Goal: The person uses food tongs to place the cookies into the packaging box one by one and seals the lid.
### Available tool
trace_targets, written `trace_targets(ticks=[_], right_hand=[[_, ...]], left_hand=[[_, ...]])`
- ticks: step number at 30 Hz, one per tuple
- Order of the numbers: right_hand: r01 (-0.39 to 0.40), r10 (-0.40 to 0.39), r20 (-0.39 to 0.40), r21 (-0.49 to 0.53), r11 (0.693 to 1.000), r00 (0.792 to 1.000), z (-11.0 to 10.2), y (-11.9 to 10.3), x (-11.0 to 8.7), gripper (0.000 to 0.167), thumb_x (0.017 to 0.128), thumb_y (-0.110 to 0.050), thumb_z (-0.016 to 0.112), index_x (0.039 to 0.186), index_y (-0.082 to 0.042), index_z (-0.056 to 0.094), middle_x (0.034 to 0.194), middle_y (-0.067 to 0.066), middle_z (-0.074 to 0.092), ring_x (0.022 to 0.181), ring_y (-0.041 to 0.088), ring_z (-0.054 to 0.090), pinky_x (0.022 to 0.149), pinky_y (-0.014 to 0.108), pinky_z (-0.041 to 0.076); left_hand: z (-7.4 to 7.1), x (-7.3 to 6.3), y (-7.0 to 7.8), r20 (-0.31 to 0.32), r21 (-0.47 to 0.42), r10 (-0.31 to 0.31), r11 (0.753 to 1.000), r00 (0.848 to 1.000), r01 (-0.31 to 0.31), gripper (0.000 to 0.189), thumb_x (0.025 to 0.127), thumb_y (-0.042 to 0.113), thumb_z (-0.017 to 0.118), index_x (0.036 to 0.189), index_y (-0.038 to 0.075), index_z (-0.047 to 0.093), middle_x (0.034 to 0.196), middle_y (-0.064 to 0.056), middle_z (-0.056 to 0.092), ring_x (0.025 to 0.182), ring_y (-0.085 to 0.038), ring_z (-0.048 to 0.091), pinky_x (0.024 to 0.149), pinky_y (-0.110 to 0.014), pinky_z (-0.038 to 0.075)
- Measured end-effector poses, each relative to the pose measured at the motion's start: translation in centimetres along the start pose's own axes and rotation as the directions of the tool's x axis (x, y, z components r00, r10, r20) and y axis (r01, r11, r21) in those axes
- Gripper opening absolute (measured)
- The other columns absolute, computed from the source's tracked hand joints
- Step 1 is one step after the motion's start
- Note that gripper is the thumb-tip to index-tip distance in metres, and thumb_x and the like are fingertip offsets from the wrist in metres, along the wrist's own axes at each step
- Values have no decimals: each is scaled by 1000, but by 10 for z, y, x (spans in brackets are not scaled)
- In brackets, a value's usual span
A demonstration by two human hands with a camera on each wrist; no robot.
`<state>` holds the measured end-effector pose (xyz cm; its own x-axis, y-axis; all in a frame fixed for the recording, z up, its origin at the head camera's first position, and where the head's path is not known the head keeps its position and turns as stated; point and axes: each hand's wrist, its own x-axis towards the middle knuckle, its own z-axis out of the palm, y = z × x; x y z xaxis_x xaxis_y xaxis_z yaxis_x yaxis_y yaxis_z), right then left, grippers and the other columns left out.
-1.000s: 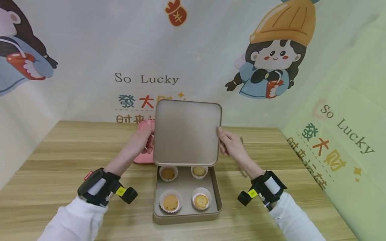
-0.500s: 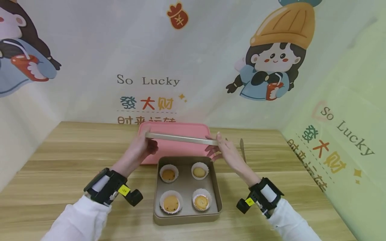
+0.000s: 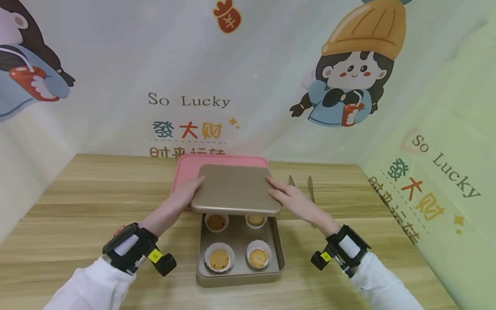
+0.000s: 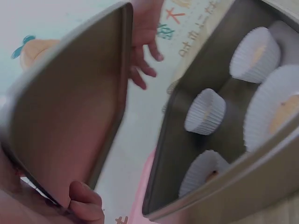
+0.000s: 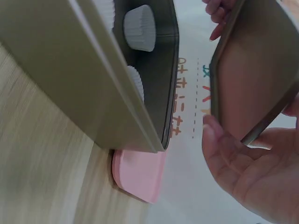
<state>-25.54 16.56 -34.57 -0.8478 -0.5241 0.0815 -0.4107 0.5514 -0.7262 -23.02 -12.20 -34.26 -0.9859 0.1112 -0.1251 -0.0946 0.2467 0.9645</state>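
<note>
My left hand [image 3: 180, 198] grips the left edge of a square bronze metal lid [image 3: 236, 189], and my right hand [image 3: 292, 200] holds the right edge. The lid is tilted, with its smooth top showing in the head view and its hollow underside facing the left wrist camera. It hangs above the back of a matching square tin [image 3: 240, 280], apart from it. Inside the tin sit several round golden biscuits [image 3: 219, 259] in white fluted paper cups [image 4: 205, 112]; the lid partly covers the back ones in the head view. The right hand's curled fingers [image 5: 224, 149] show at the lid's rim.
A pink tray [image 3: 186, 165] lies behind the tin, partly hidden by the lid. Right of it are a fork [image 3: 291, 181] and a knife [image 3: 311, 188] on the wood-grain table [image 3: 116, 185]. A printed curtain [image 3: 263, 77] stands behind the table.
The lid has turned over: its underside faced the head camera, then it was edge-on, and now its top shows. It has come down towards the tin, still in both hands.
</note>
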Motion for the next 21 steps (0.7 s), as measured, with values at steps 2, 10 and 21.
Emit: trace_targets(ticks=[2,10,21], right_hand=[[22,-20,14,-107,994,1000,3,-2,-1,60,96,-39,40,140,-3,24,136,18,35,115,23,43,91,37,37],[50,-49,12,-321,946,999,16,-4,-6,70,95,-36,43,141,1,7,133,28,33,114,31,43,89,39,39],[66,-58,32,-507,859,998,20,-1,-18,69,94,-38,44,140,4,15,118,26,48,93,29,56,69,38,48]], left_hand=[[5,-2,-1,-41,69,-3,998,999,6,44,95,28,35,112,-11,44,86,-11,53,69,-14,51,64,-27,44],[15,-10,-6,-57,370,144,922,988,-113,37,97,22,36,105,-14,39,84,-19,50,74,-28,54,63,-38,47],[19,-23,-16,-19,576,247,795,969,-192,32,97,24,40,92,-6,48,68,-8,47,57,-19,48,48,-32,40]])
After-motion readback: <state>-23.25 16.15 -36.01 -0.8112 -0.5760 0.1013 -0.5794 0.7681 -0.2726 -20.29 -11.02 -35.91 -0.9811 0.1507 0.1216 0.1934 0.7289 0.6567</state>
